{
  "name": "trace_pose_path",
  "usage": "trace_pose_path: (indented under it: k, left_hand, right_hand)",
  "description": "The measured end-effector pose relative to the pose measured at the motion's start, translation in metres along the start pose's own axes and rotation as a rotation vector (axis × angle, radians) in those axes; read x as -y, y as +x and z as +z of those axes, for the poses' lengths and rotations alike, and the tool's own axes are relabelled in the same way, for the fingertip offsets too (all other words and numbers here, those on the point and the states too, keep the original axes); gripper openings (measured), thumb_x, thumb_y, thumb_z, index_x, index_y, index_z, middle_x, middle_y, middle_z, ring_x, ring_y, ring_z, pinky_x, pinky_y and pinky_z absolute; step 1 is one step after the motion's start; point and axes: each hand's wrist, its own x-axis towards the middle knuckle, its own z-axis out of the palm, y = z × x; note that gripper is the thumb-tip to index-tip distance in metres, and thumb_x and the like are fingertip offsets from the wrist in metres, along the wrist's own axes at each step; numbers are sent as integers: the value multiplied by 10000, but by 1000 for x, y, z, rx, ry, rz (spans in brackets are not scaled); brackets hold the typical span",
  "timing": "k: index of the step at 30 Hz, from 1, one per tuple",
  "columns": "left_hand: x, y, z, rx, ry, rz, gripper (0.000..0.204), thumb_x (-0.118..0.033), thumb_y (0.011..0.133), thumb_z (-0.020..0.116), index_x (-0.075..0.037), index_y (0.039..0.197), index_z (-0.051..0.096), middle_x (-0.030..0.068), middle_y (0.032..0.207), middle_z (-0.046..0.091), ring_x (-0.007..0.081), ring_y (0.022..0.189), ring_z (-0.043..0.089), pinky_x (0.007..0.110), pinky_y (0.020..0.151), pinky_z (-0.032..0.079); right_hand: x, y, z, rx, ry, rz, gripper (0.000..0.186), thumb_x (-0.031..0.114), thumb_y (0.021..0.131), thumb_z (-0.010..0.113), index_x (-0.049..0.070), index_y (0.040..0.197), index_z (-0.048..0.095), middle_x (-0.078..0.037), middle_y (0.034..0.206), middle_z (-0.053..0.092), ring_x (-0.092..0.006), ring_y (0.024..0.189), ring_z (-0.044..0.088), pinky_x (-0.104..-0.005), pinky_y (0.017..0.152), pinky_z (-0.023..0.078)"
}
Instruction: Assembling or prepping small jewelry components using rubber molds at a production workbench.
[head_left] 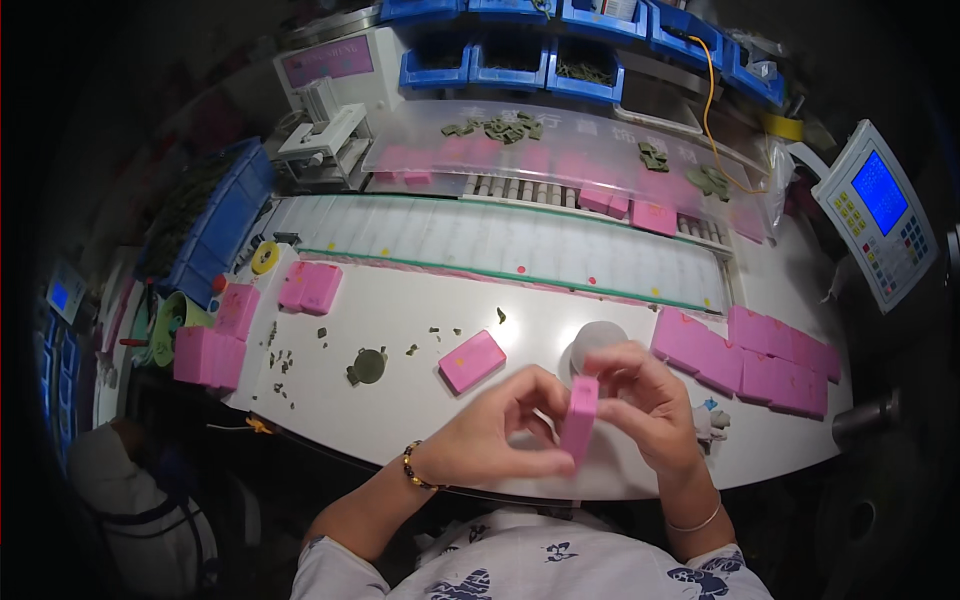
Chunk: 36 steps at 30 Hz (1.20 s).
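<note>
Bench [415,305] first: its white front part, nearest the wearer, is the work area, so best do the handling over it, not past the edge. Row of pink blocks [770,377] at far R: prob. best to steer elbows & sleeves clear of it. L hand [495,432]: grip closed on the L side of the held block, thumb low, fingers above. R hand [648,405]: grip closed too, thumb on the block's R side; exact fingertip contact partly hidden. Pink block [579,425] itself: b/w the two hands, on edge, narrow side up, apparently off the bench. Suggest light, even pressure from both sides, & turning it w/ fingertips, approx. level. Round green piece [370,366], well L: leave clear. Green bits [281,372], farther L: small, easily scattered, so no sweeping wrists there.
</note>
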Motion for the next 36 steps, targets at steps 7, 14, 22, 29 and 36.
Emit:
trace_pose_path:
  k: [7,14,22,29,36]
  left_hand:
    - [-21,17,-41,-523,927,207,440,-99,699,791,-27,1034,515,57,983,550,140,854,570,273,772,488]
    - [-21,41,-60,-493,1060,251,414,-144,714,775,-6,1015,526,72,962,543,156,813,529,286,725,471]
    - [-18,52,-79,-551,1318,377,408,-156,700,760,1,998,530,122,965,558,255,868,570,357,770,485]
    - [-24,21,-91,-592,1358,133,331,-183,728,740,-14,943,555,108,923,568,253,848,569,349,756,488]
    - [-34,-16,-128,-816,1154,-43,238,-197,798,737,-18,909,626,126,911,576,282,835,571,364,771,484]
  right_hand:
    - [-7,-2,4,-202,-31,76,481,-41,839,659,6,1301,536,-76,1166,565,-100,937,555,-231,798,497]
    - [2,-8,-12,-273,-142,-5,392,-62,841,641,-10,1226,587,-76,1156,561,-103,913,561,-231,800,491]
    - [33,-24,-57,-615,-466,-210,309,-97,845,603,-27,1146,618,-74,1114,563,-104,889,548,-236,808,464]
    - [26,-33,-45,-506,-534,-208,237,-58,825,642,-15,1058,647,-76,1036,566,-106,832,543,-225,736,455]
    - [15,-19,-16,-320,-478,-144,250,-53,809,658,2,1053,668,-87,1021,592,-103,793,555,-221,679,446]
